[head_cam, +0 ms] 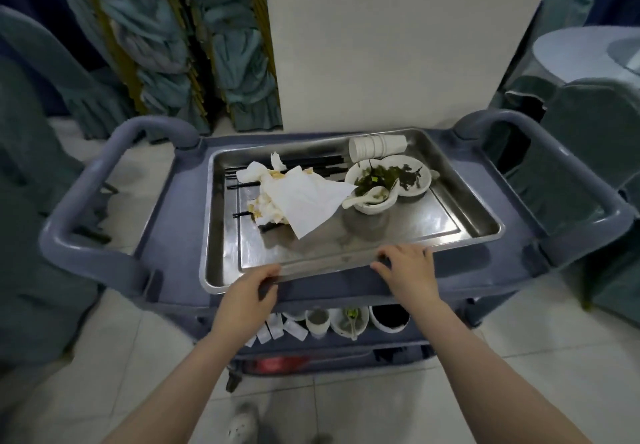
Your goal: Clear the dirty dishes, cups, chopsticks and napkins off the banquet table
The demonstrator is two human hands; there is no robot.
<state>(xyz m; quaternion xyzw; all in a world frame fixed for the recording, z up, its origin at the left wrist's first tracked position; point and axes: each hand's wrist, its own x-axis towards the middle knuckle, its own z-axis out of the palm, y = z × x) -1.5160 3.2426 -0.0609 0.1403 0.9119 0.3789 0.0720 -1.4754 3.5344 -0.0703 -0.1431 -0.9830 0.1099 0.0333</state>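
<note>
we grip the steel tray (pixel 221 235) near rim, left hand (pixel 247 293) and right hand (pixel 410 270); stacked bowls (pixel 372 189) fragile, slide-prone, keep level.

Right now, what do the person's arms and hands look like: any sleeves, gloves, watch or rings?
Both forearms are bare as far as the picture shows, with no sleeve in view. The left hand and right hand wear no gloves. No watch, bracelet or ring shows on either wrist or on the fingers that can be seen.
</note>
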